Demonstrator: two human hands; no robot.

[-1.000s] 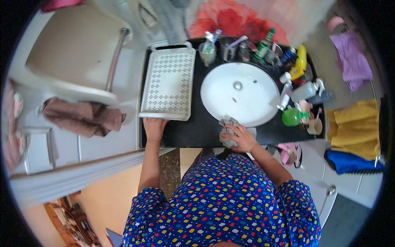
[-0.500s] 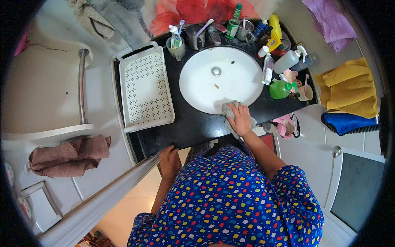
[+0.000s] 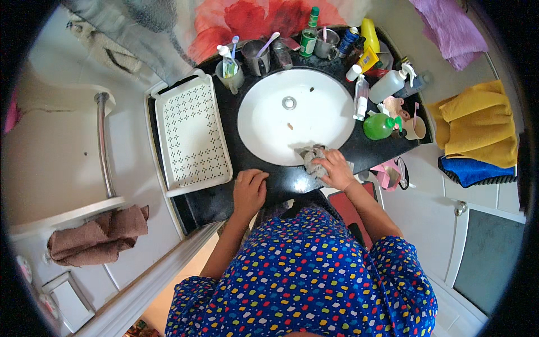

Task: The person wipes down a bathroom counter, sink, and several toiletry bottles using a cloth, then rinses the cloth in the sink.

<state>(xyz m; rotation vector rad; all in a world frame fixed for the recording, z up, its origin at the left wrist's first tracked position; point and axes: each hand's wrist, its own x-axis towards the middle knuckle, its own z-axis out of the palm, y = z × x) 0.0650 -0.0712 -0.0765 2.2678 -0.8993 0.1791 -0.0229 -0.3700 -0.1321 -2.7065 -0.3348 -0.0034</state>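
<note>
The right hand [image 3: 336, 168] presses a bunched grey cloth [image 3: 310, 157] onto the near rim of the sink [image 3: 269, 126], fingers curled over it to grip. The left hand [image 3: 249, 190] lies open, palm down on the black worktop [image 3: 292, 178] just left, apparently for support.

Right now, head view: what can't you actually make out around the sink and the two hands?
- Grey cloth: mostly covered by the right hand; its full shape is hidden.
- Left hand: palm down on the black counter; anything beneath is hidden.
- Specks in the white basin: too small to identify.
- Bottles behind the basin: crowded and overlapping, and small.
- Floor below: blocked by the dotted blue garment.
</note>
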